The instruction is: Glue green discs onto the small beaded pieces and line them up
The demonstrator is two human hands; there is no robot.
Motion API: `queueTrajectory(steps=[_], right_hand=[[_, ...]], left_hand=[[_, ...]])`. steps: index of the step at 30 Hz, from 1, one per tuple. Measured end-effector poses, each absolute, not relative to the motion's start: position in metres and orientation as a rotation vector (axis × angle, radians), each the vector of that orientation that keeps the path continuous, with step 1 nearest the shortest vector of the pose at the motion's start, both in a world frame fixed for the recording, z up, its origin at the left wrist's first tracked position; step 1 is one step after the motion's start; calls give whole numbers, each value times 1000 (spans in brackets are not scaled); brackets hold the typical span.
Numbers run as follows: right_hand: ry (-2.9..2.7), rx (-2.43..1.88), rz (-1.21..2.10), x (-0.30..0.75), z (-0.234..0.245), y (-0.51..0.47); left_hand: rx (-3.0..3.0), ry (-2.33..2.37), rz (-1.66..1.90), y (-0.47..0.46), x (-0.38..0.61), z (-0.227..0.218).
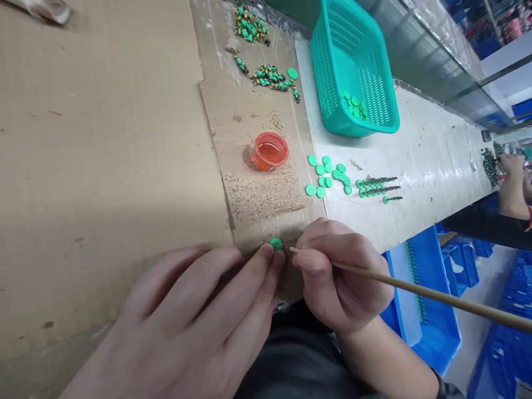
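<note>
Brown cardboard [103, 138] covers the left side of the work surface, and beyond the hands stands a turquoise basket [326, 83]. The right hand [353, 299] pinches near its tip a wooden stick [436, 295], whose long axis runs toward the lower right, while the left hand [199, 321] holds at its fingertips the small green disc [275, 243], just left of the stick's tip and not touching it.

The stick [415, 287] looks smooth matt wood, the basket [344, 121] plastic.
</note>
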State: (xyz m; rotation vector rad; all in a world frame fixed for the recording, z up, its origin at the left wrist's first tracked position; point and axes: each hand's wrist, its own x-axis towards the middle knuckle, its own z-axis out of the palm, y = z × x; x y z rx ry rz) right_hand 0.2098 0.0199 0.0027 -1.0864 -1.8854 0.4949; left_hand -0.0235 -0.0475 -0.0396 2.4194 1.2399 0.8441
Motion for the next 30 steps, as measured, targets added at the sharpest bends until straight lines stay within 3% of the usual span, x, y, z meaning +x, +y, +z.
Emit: queueTrajectory(steps=[17,30], right_hand=[[-1874,-1109,544,210,2,19],[-1855,-960,395,206,1,30]], left_hand=[[2540,1212,864,-45,-21,-36],[2542,1221,876,-43,-24,-39]])
